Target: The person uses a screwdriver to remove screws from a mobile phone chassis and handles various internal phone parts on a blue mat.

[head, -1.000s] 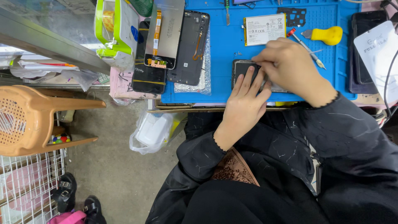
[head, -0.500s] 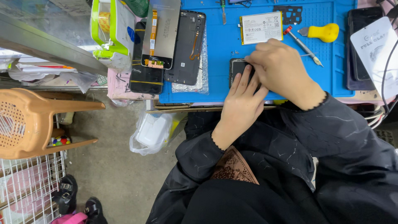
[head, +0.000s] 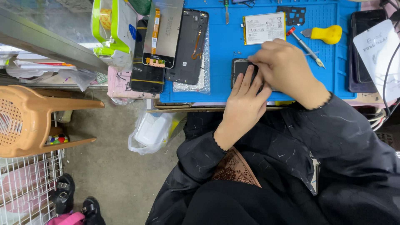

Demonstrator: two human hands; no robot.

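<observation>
A dark phone [head: 240,68] is lying on the blue mat [head: 221,54] near the front edge of the bench [head: 183,109], mostly hidden under both hands. The left hand [head: 246,102] is reaching up from six o'clock, palm down, its fingers [head: 243,81] spreading flat over the phone's lower half and pinning it against the mat. The right hand [head: 287,68] is coming in from four o'clock, wrist bent, its fingers curling down onto the phone's top edge; whether they are pinching a part or only pressing cannot be told, since the knuckles are covering the tips. Judging by its look, the phone is a light, stiff, thin slab with a smooth, slippery face that would probably crack or scratch easily, so it is best gripped along its long side edges rather than by the glass. At twelve o'clock from the hands a white battery [head: 264,28] is lying flat, and at two o'clock a yellow-handled tool [head: 327,34] is resting beside a red-tipped screwdriver [head: 305,47]. At ten o'clock an opened phone back [head: 189,46] and a screen panel [head: 162,33] are lying side by side.
</observation>
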